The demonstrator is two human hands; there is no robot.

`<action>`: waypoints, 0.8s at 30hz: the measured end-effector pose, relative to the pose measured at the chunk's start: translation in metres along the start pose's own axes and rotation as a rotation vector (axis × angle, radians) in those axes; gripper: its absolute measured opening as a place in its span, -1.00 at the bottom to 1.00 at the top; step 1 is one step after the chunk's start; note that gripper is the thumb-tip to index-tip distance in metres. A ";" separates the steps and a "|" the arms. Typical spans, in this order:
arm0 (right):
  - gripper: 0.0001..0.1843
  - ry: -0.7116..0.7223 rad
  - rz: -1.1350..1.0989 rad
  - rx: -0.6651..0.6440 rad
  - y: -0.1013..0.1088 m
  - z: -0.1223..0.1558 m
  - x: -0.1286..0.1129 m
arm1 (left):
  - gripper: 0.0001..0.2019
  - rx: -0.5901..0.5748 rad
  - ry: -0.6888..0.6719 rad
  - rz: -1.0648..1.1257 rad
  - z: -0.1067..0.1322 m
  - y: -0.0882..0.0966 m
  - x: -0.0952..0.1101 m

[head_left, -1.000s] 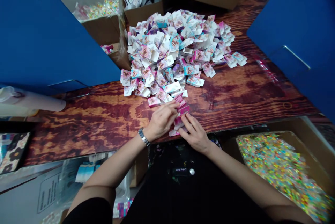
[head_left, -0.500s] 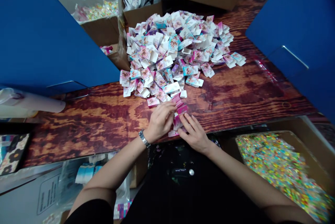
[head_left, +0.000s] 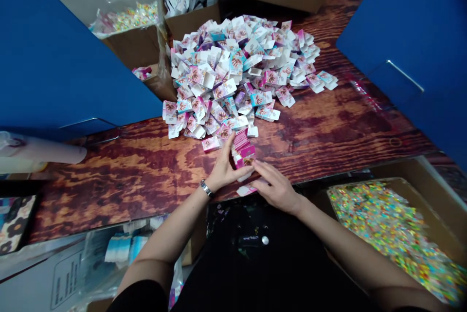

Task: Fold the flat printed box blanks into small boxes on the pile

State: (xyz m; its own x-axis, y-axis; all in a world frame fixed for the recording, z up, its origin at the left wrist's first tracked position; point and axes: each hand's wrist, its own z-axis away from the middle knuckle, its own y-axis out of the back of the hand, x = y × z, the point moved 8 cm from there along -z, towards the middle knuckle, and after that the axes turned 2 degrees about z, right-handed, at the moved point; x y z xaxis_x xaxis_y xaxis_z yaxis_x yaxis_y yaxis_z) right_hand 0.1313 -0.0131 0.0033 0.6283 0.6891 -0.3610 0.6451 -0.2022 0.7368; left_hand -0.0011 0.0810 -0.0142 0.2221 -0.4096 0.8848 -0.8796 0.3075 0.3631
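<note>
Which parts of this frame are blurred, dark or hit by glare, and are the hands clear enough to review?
Head view: colourful pieces smear toward the lower right corner; head view: the upper right corner falls to black; head view: a door handle glints; head view: left hand and right hand look evenly lit, their outlines readable.

Legible text: none. Printed matter is present at the following locations; characters are too small or blurred to read. Small boxes (head_left: 225, 89) in the heap: printed faces carry a hand-like picture with fine marks beside it. Pink stack (head_left: 241, 140): print on the front face is unresolved. White carton (head_left: 36, 285), lower left: a line-framed panel contains rows of dark print. Patch (head_left: 248, 241) on the dark garment (head_left: 284, 273): one short line of light script, unreadable.
</note>
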 end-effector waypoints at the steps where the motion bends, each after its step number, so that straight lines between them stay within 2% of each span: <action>1: -0.85 -0.069 -0.041 0.025 0.010 0.002 0.011 | -0.02 0.027 0.016 0.027 0.000 0.003 0.001; 3: -0.84 -0.287 -0.062 0.054 0.028 0.009 0.043 | -0.11 0.106 0.093 0.150 0.002 0.009 -0.001; 5: -0.78 -0.489 0.021 0.009 0.039 0.019 0.075 | -0.20 0.177 0.232 0.397 0.005 0.010 -0.005; 7: -0.69 -0.565 0.171 -0.032 0.048 0.022 0.092 | -0.30 0.232 0.374 0.699 0.009 0.004 -0.008; 8: -0.63 -0.562 0.238 -0.025 0.053 0.019 0.092 | -0.35 0.253 0.434 0.832 0.012 0.000 -0.008; 10: -0.56 -0.498 0.272 0.041 0.060 0.007 0.080 | -0.47 0.287 0.530 1.013 0.016 -0.008 -0.005; 12: -0.58 -0.384 0.145 0.072 0.059 -0.012 0.054 | -0.56 0.307 0.598 1.096 0.019 -0.015 -0.001; 14: -0.63 -0.293 -0.035 0.015 0.050 -0.030 0.028 | -0.59 0.330 0.636 1.127 0.022 -0.020 0.000; 16: -0.71 -0.269 -0.075 -0.028 0.044 -0.043 0.012 | -0.59 0.361 0.653 1.136 0.024 -0.024 0.000; 20: -0.82 -0.221 0.176 -0.058 0.038 -0.050 0.002 | -0.58 0.381 0.675 1.125 0.027 -0.031 -0.003; 24: -0.85 -0.163 0.319 -0.066 0.032 -0.047 0.001 | -0.58 0.322 0.675 1.127 0.029 -0.036 0.001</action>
State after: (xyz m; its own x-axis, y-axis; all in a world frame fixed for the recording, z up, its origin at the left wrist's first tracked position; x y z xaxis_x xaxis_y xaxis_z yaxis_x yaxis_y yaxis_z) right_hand 0.1321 0.0140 0.0532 0.8579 0.4774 -0.1899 0.3796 -0.3400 0.8604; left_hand 0.0186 0.0452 -0.0351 -0.5997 0.4566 0.6572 -0.7571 -0.0577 -0.6508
